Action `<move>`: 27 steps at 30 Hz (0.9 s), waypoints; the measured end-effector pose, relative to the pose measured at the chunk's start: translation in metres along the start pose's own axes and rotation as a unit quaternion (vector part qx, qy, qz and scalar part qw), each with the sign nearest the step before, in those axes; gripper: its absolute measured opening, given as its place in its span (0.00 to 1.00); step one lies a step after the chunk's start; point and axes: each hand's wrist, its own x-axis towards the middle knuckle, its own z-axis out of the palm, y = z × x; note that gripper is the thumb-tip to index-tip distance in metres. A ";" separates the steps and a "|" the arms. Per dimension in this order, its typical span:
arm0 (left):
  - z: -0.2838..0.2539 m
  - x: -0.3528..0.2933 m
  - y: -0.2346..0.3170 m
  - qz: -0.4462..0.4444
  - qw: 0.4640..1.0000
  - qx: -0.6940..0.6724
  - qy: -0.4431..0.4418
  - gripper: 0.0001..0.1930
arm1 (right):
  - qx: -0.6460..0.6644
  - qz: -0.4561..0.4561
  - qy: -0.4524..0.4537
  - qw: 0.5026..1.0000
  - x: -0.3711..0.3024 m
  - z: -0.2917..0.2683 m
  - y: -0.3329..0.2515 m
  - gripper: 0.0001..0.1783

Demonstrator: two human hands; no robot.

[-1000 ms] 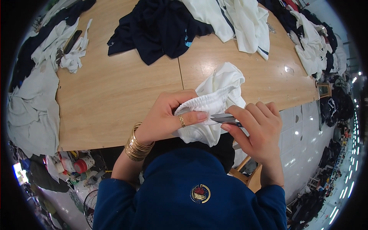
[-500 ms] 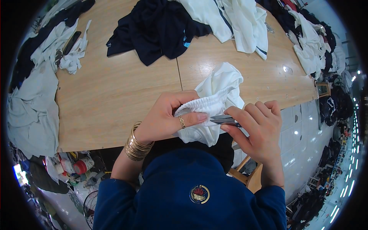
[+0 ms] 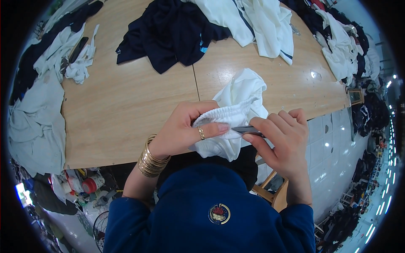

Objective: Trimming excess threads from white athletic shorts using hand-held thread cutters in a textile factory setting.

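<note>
A white garment [image 3: 247,90] with a gathered elastic waistband hangs over the near edge of the wooden table [image 3: 126,114]. My left hand [image 3: 192,124] is closed on the waistband, its thumb lying on the front of the band and its fingers behind, out of sight. Between the thumb and fingers of my right hand [image 3: 280,137] is a pair of small thread snips [image 3: 249,130]. The blades are pressed together, and their tips meet the band just beside my left thumb. Whether a thread lies between the blades is too small to tell.
Across the table lie a dark navy garment [image 3: 168,38] and white garments with a dark stripe [image 3: 270,33]. Pale grey cloth [image 3: 38,122] covers the left end, near white fabric strips [image 3: 80,67]. A wooden chair [image 3: 274,192] stands below on the right.
The snips' blades, parted before, have come together at the waistband as my right fingers squeezed. My left hand keeps its hold with hardly any movement.
</note>
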 end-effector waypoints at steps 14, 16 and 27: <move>0.001 0.002 0.002 -0.005 1.000 0.005 0.008 0.09 | 0.020 0.008 -0.020 1.000 -0.003 -0.003 0.000 0.12; 0.001 0.002 0.001 -0.005 1.000 0.001 0.004 0.10 | 0.013 0.005 -0.018 1.000 -0.003 -0.003 -0.001 0.12; 0.004 0.003 0.001 -0.016 0.999 -0.036 0.018 0.10 | 0.045 0.020 0.010 0.999 -0.002 0.002 0.002 0.11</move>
